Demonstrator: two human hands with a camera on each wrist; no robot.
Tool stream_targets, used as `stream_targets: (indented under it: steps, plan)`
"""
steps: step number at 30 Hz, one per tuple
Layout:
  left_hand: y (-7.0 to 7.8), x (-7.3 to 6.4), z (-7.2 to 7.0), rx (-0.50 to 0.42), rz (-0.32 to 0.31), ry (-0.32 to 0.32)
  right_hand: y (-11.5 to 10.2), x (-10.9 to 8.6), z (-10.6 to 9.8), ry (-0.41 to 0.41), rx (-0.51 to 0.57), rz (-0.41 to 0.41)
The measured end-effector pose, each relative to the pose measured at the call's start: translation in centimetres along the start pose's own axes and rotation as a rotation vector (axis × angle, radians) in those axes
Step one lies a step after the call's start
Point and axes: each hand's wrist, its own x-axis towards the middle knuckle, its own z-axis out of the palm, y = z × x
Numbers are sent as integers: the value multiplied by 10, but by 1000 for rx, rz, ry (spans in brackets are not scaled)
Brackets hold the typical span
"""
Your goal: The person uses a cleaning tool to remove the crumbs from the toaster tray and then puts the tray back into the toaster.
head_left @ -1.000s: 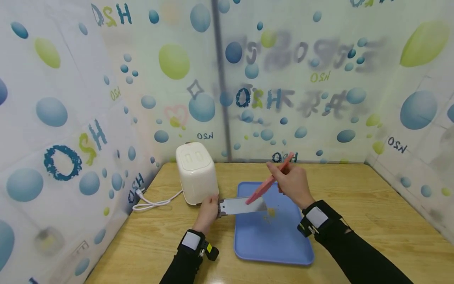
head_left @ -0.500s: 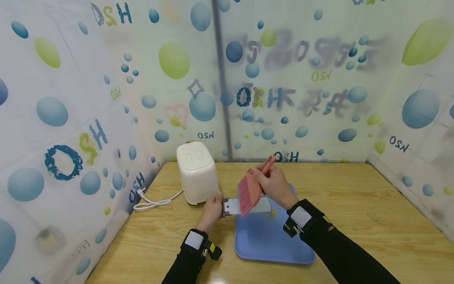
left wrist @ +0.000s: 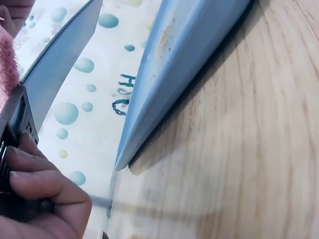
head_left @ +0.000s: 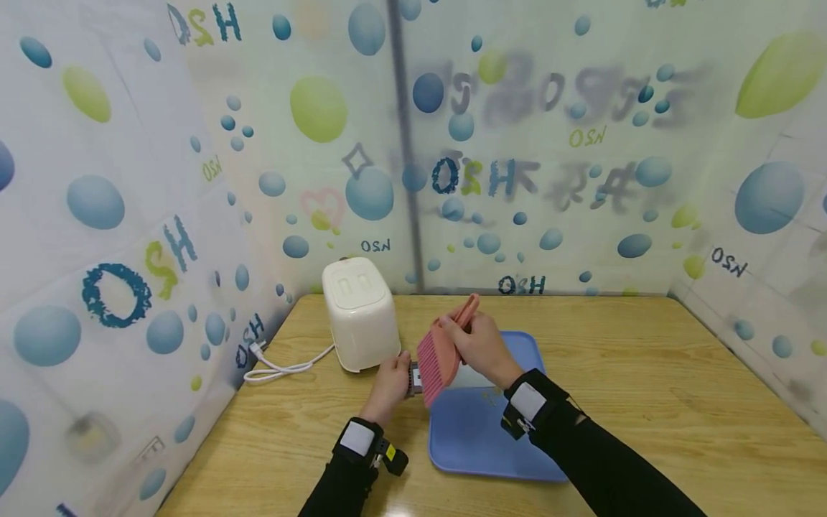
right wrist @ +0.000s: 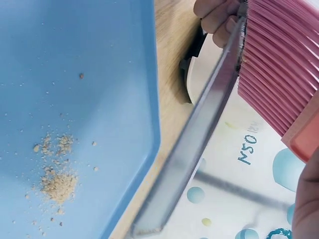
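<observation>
Crumb tray [right wrist: 194, 134] is gripped in curled left hand [head_left: 385, 388], pink brush [head_left: 438, 359] in curled right hand [head_left: 484, 352]; crumbs [right wrist: 59, 185] could be scattered by hasty strokes.

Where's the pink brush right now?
In the head view, the brush is just right of the white toaster, held in the right hand, its bristles at the end of the thin panel that the left hand grips.

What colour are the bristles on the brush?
The bristles are pink; the right wrist view shows them best.
</observation>
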Motion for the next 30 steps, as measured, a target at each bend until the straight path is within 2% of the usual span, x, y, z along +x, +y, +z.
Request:
stream_targets:
  steps: [5,16,24,30]
  plan:
    - [1,-1,1,-4,-19,-16,4,-2,0,1,-10,21]
    - [0,0,-1,-5,-47,15,10,-4,-4,20,-7,31]
    - [-3,1,-4,-23,-46,33,14,-6,-7,49,-13,69]
    - [-3,0,-6,-19,-55,28,14,-7,-9,53,-19,74]
